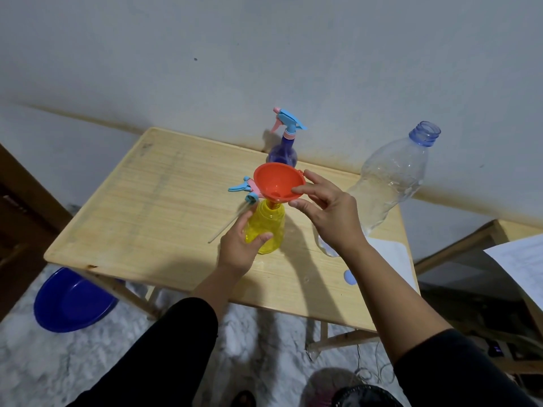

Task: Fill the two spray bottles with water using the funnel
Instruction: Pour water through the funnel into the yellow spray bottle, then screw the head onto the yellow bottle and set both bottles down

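Observation:
A yellow spray bottle (pixel 269 227) stands uncapped near the middle of the wooden table (pixel 141 201). My left hand (pixel 239 248) grips its body. An orange funnel (pixel 277 182) sits with its spout in the yellow bottle's neck, and my right hand (pixel 326 212) pinches its rim on the right side. The yellow bottle's blue-and-pink spray head (pixel 245 190) with its dip tube lies on the table just behind and to the left. A purple spray bottle (pixel 283 151) with its spray head on stands at the table's far edge. A large clear water bottle (pixel 390 183), open, stands at the right.
A pale blue bottle cap (pixel 349 278) lies near the table's front right, beside a white sheet (pixel 393 257). A blue basin (pixel 72 301) sits on the floor at the left. Another table with paper (pixel 520 259) is at the right. A wall runs behind.

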### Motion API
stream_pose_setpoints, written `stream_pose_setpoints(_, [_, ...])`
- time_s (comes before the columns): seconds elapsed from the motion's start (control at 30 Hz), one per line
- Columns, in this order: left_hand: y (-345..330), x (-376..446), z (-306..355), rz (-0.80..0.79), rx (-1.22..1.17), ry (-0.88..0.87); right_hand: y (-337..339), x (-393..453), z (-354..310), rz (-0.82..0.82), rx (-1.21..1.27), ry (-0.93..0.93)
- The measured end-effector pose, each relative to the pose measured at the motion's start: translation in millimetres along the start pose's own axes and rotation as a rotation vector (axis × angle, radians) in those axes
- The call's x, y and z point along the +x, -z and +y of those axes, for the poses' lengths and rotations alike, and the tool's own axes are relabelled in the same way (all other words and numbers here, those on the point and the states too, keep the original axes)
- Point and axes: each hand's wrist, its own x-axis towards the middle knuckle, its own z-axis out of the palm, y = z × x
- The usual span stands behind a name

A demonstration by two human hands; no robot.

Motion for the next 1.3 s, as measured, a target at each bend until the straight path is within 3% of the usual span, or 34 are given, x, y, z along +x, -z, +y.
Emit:
stream_pose_setpoints(0.33, [0.6, -3.7, 6.6, -0.015, -0.025, -0.016, -0.7, 7.2, -0.9, 0.055, 0.046, -0.004])
stream_pose_setpoints(0.63, [2.8, -7.3, 17.7, 0.0, 0.013, 0.024, -19.7, 38.7, 15.7, 0.362, 0.452, -0.289])
stream_pose_setpoints(0.77, [4.4, -6.7, 17.9, 0.004, 0.168, -0.001, -45.0, 55.6, 49.8, 0.5, 0.435, -0.439])
stream_pose_setpoints(1.03, [2.8, -5.1, 11.3, 0.046, 0.178, 0.019, -78.0, 66.4, 106.9, 0.609, 0.353, -0.666])
stream_pose_setpoints(1.3, [2.1, -4.0, 14.0, 0.043, 0.199, 0.006, -88.3, 63.0, 131.8, 0.535, 0.242, -0.628])
